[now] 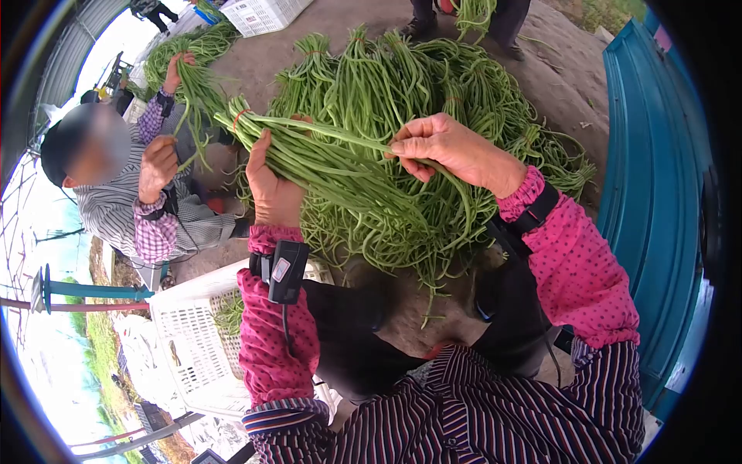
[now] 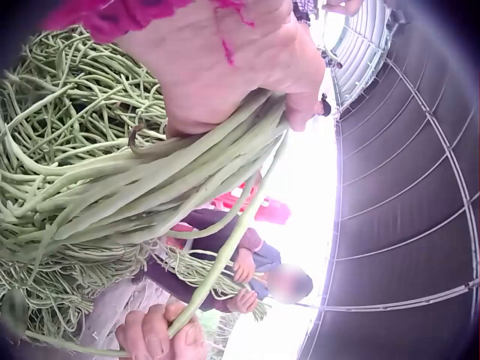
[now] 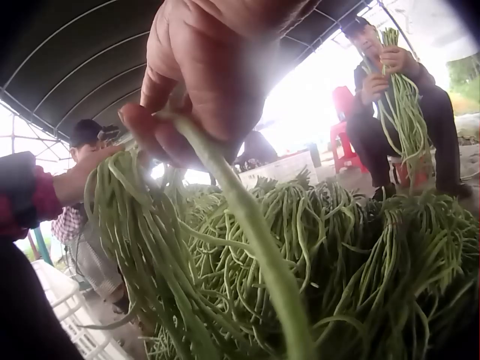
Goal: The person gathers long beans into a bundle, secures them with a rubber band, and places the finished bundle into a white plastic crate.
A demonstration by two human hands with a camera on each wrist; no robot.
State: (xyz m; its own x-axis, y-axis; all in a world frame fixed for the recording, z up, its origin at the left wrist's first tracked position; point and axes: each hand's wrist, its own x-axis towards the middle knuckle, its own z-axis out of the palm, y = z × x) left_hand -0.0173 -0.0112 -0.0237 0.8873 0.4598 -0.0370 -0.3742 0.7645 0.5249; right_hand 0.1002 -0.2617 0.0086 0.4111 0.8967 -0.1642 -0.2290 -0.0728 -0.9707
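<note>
My left hand (image 1: pixel 274 189) grips a bundle of long green beans (image 1: pixel 332 166), which has a red band (image 1: pixel 241 116) round its stem end. In the left wrist view the beans (image 2: pixel 150 187) fan out below that hand (image 2: pixel 225 67). My right hand (image 1: pixel 456 151) pinches one long bean between thumb and fingers, to the right of the bundle. The right wrist view shows this bean (image 3: pixel 255 232) running down from the right hand (image 3: pixel 202 90). Under both hands lies a large heap of beans (image 1: pixel 479 93), partly in banded bunches.
A white crate (image 1: pixel 197 340) stands at lower left, another crate (image 1: pixel 263 14) at the top. A seated person (image 1: pixel 139 170) at the left holds beans. Blue metal panels (image 1: pixel 649 185) stand on the right. Another person (image 3: pixel 397 97) holding beans sits across the heap.
</note>
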